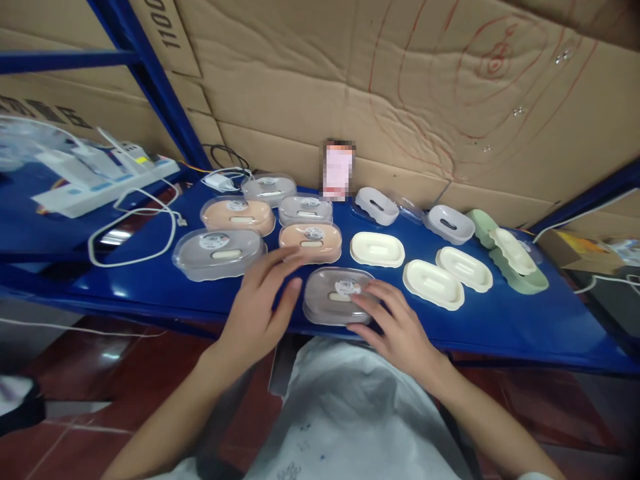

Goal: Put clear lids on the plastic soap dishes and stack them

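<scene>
A grey oval soap dish under a clear lid (320, 303) lies near the table's front edge, with a round white label on top. My right hand (397, 327) rests on its right side, fingers spread over the lid and label. To its left, my left hand (263, 300) has its fingers apart and holds nothing. Its fingertips reach the front of an orange lidded dish (325, 252); whether they touch it I cannot tell. Beside that hand sits another grey lidded dish (220, 257). Behind stand an orange lidded dish (237, 217) and two grey ones (305, 210).
Cream oval trays (377, 250) lie right of centre. Farther right are grey dish bodies (450, 225) and green ones (523, 277). A phone (338, 170) leans on the cardboard wall (280, 80). A power strip (105, 187) with white cables occupies the left, by a blue post (160, 93).
</scene>
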Demonstrator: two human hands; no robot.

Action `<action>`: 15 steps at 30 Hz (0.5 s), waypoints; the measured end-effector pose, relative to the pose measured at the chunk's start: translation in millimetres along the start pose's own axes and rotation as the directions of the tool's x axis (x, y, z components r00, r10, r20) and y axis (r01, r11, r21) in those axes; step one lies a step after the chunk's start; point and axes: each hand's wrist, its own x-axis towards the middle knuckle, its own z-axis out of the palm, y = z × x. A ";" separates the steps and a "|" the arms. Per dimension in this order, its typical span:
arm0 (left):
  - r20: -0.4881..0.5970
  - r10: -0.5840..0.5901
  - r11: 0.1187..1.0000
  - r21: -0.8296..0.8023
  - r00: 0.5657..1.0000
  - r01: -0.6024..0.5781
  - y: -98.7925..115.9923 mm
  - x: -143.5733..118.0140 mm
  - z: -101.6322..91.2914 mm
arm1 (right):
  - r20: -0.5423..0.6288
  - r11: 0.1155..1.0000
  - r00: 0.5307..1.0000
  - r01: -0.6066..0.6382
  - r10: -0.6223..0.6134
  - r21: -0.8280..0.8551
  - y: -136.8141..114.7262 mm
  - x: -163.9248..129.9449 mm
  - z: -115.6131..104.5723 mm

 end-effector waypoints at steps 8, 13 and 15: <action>0.157 0.222 0.927 0.272 0.962 -0.258 17.1 -8.5 14.6 | 0.175 0.982 0.979 -0.072 0.103 -0.175 19.0 39.6 -3.3; 0.066 0.185 0.904 0.381 0.980 -0.197 16.6 -7.6 19.6 | 0.133 0.897 0.952 -0.206 0.276 -0.390 60.8 22.1 -5.7; 0.061 0.190 0.894 0.401 0.980 -0.199 22.1 -10.1 21.6 | 0.163 0.912 0.951 -0.190 0.264 -0.365 66.7 15.7 -4.7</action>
